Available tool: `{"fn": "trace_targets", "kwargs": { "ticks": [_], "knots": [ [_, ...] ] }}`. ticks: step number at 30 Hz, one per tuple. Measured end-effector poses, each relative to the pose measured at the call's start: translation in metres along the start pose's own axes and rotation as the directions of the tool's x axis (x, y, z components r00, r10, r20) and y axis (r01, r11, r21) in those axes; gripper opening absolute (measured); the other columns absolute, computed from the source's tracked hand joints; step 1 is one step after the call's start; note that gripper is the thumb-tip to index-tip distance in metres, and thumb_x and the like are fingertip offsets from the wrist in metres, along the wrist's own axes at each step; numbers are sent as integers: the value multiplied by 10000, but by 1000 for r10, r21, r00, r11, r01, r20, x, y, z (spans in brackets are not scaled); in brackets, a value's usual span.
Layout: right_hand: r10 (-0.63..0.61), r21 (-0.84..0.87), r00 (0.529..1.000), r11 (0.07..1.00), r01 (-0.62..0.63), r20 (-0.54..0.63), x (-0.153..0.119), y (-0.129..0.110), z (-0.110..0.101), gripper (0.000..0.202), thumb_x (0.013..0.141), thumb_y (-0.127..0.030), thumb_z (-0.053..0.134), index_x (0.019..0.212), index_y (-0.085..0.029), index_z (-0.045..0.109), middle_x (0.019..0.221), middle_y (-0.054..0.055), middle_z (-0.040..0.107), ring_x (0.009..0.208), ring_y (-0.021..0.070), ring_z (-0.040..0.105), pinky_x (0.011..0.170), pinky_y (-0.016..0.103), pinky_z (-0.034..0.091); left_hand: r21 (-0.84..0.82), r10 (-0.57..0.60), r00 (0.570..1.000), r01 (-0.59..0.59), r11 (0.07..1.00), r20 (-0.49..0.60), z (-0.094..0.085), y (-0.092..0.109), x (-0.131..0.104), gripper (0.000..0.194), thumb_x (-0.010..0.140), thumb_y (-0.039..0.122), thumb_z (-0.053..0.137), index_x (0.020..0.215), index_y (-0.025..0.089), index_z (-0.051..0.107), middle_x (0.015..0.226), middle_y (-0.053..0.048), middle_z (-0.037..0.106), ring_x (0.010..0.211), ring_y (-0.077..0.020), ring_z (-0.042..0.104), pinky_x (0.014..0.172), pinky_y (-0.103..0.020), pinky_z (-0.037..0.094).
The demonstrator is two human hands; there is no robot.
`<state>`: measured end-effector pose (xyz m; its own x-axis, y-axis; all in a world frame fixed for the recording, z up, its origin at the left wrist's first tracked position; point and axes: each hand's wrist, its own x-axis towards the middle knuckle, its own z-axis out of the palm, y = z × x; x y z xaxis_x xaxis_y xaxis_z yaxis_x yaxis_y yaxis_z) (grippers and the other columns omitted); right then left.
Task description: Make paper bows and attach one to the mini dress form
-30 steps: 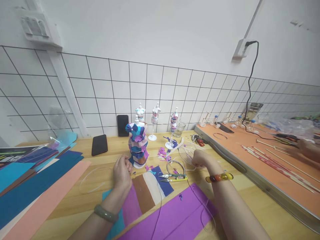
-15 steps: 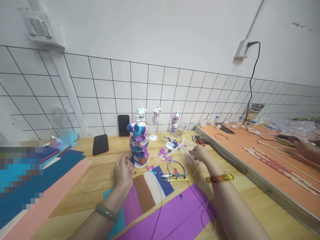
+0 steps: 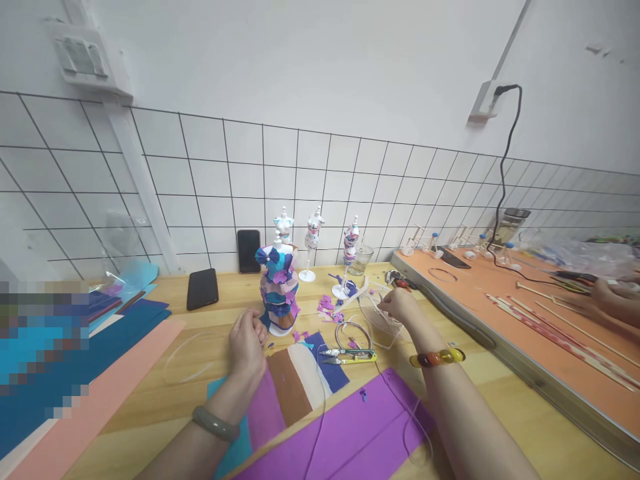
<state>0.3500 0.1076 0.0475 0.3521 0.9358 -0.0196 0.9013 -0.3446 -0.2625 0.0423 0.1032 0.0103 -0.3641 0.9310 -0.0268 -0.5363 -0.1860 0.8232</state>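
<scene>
Toward the back edge of the counter (image 3: 127, 407), a dress form (image 3: 279, 293) clad in purple, blue and brown layers is stood upright, just beyond the left hand (image 3: 247, 339) and well apart from the right hand (image 3: 397, 307). The left hand's fingers are curled inward near the form's base; whether it is touched, or anything gripped, cannot be told. The right hand is bent downward beside a tangle of pale strands, toward the counter's right edge, where it is bordered by an orange board (image 3: 510, 280); its fingers are curled, and what is pinched, if anything, cannot be made out. Between the hands, yellow-handled snips (image 3: 357, 357) are laid beside a wire coil (image 3: 339, 339), nearer than the form to the wearer. Closer still, a purple sheet (image 3: 350, 427) is spread between the forearms.
</scene>
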Motion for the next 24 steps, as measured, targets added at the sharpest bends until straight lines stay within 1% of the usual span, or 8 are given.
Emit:
{"fn": "trace_targets", "kwargs": {
  "ticks": [2, 4, 7, 12, 15, 19, 22, 24],
  "knots": [
    [-10, 16, 999, 1000, 10, -32, 1, -1, 0, 208, 746, -256, 588, 595, -117, 620, 611, 68, 639, 549, 128, 578, 507, 218, 396, 0, 1, 1000, -1, 1000, -1, -1, 0, 0, 90, 674, 224, 515, 614, 179, 466, 374, 111, 292, 311, -46, 256, 312, -170, 183],
    [-17, 34, 998, 999, 19, -60, 1, -2, -1, 231, 704, -246, 598, 504, -132, 604, 516, 66, 619, 495, 135, 568, 469, 217, 353, -1, 4, 1000, -4, 1000, -3, -1, 0, 0, 91, 673, 224, 517, 613, 180, 465, 373, 111, 292, 311, -45, 255, 312, -170, 184],
    [-22, 65, 996, 997, 28, -92, 0, -3, -2, 239, 672, -238, 594, 452, -145, 587, 445, 59, 589, 448, 142, 552, 445, 225, 318, -4, 5, 1000, -5, 1000, 0, 0, -1, 0, 93, 672, 223, 516, 608, 180, 463, 372, 111, 292, 310, -45, 256, 312, -170, 186],
    [-58, 135, 992, 988, 73, -114, -1, -6, -3, 259, 646, -204, 571, 395, -151, 533, 407, 42, 558, 401, 129, 503, 428, 230, 288, -7, 0, 1000, 0, 1000, -1, 0, -1, 0, 90, 665, 217, 518, 604, 180, 464, 370, 112, 290, 308, -44, 254, 310, -168, 185],
    [-102, 194, 988, 973, 123, -114, -4, -14, -4, 273, 644, -215, 560, 384, -154, 502, 380, 13, 524, 373, 108, 452, 416, 224, 269, -9, 3, 1000, -3, 1000, -4, 1, -1, 0, 94, 664, 222, 521, 604, 179, 463, 373, 113, 290, 308, -43, 254, 310, -164, 184],
    [-179, 304, 978, 931, 204, -108, -14, -31, -7, 306, 678, -299, 550, 415, -153, 493, 369, -10, 482, 349, 89, 389, 394, 220, 239, -10, -10, 1000, 10, 1000, -3, 1, -1, -2, 95, 664, 231, 519, 608, 179, 463, 379, 113, 292, 307, -41, 264, 312, -158, 189],
    [-252, 408, 963, 873, 268, -92, -22, -46, -9, 315, 715, -344, 526, 469, -148, 505, 415, -8, 498, 369, 84, 399, 398, 211, 261, -8, -38, 999, 38, 999, 8, 1, -1, -3, 79, 657, 232, 526, 632, 178, 473, 393, 106, 326, 311, -45, 294, 312, -155, 189],
    [-312, 489, 947, 817, 305, -70, -27, -57, -9, 275, 727, -355, 523, 550, -145, 530, 457, -13, 508, 401, 88, 429, 409, 202, 292, -10, -60, 998, 61, 998, 14, 1, -3, -4, 83, 650, 236, 536, 658, 176, 479, 427, 91, 387, 323, -49, 332, 314, -155, 200]
  ]
}}
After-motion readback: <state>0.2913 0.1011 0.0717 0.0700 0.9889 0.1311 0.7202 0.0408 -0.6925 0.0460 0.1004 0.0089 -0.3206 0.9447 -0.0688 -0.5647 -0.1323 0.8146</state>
